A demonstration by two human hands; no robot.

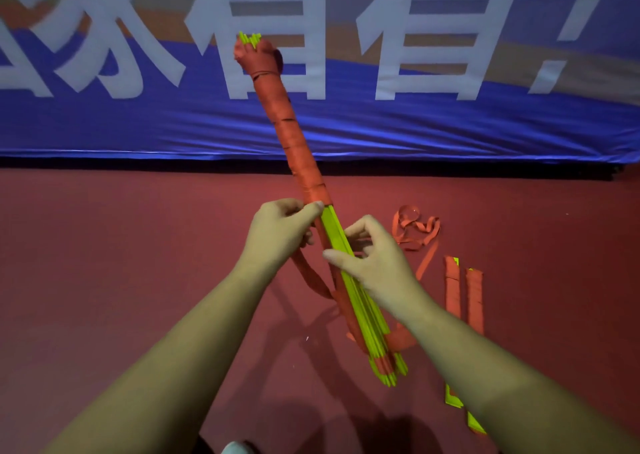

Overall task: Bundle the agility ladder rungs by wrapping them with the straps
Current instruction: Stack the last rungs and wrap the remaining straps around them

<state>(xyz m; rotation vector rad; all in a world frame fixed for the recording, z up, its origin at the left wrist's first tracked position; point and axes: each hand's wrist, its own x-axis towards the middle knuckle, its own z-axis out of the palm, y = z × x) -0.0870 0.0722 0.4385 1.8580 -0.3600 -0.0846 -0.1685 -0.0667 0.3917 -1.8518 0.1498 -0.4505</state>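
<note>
A long bundle of yellow-green ladder rungs [360, 301] slants from lower right up to the far left. Orange strap [294, 131] is wound round its upper half, with rung tips poking out at the top. My left hand [280, 235] grips the bundle at the lower edge of the wrapping, its thumb on the strap. My right hand [374, 259] holds the bare rungs just below, fingers curled round them. A loose length of orange strap [311, 280] hangs in a loop under my left hand.
On the dark red floor [121, 280] to the right lie two wrapped bundles [464, 294], partly hidden by my right forearm, and a loose tangle of orange strap [415, 228]. A blue banner [450, 124] with large white characters stands across the back.
</note>
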